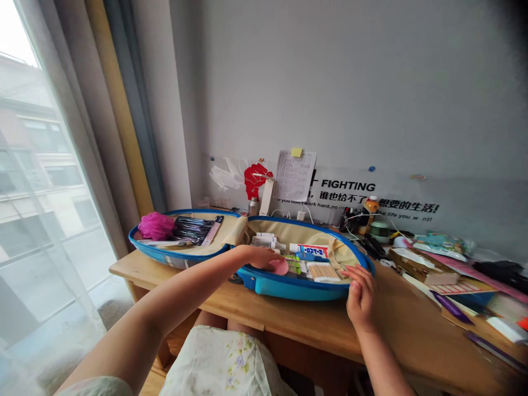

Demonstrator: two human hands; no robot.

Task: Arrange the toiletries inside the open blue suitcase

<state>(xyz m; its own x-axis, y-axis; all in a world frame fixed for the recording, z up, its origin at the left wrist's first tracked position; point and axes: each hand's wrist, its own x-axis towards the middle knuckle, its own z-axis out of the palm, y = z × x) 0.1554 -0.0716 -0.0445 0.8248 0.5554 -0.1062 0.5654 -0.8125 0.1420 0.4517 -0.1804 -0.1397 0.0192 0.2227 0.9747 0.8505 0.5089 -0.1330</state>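
Well, the open blue travel case (pixel 305 289) lay on a wooden desk (pixel 289 324), its long axis running left to right and its two halves joined at the middle. A pink round pad (pixel 279 267) sat near the front edge of the case's right half. The left hand (pixel 262 257) was the nearer one, reaching in over the front rim with its fingers curled down onto the pad; whether they pinched it or only pressed on it, I could not tell. The right hand (pixel 360 294) was farther along the case, toward its right end, with its fingers loosely spread, their tips on the rim, and it held nothing. Inside the same half, behind the pad, lay white tubes (pixel 264 239) and a boxed tube (pixel 308 251), while a box of cotton swabs (pixel 324 271) lay just beside the right hand. The left half of the case held a pink bath puff (pixel 156 226) and a bundle of black brushes (pixel 188 230). A metal bottle (pixel 253 207) stood just behind the case.
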